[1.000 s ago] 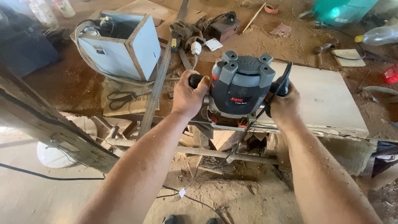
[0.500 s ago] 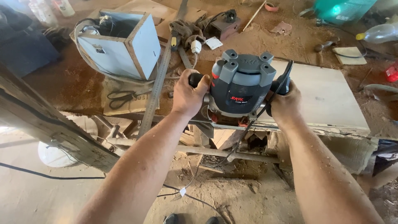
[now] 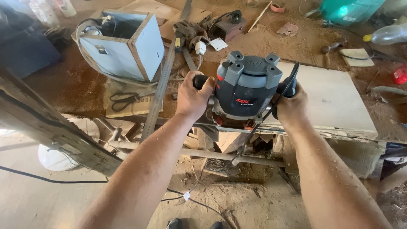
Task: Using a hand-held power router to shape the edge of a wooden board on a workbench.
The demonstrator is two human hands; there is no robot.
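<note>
Head view — where's the router [image 3: 247, 91]?
— On the pale board's [image 3: 335, 99] near-left edge, over the sawdusty bench.
— And the hands?
— Left hand [image 3: 193, 96] and right hand [image 3: 291, 106] each wrap a side knob, probably steadying it level.

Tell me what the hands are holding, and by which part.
Both hands hold the grey power router by its two side handles: left hand on the left knob, right hand on the right one. It sits at the edge of a pale board.
</note>
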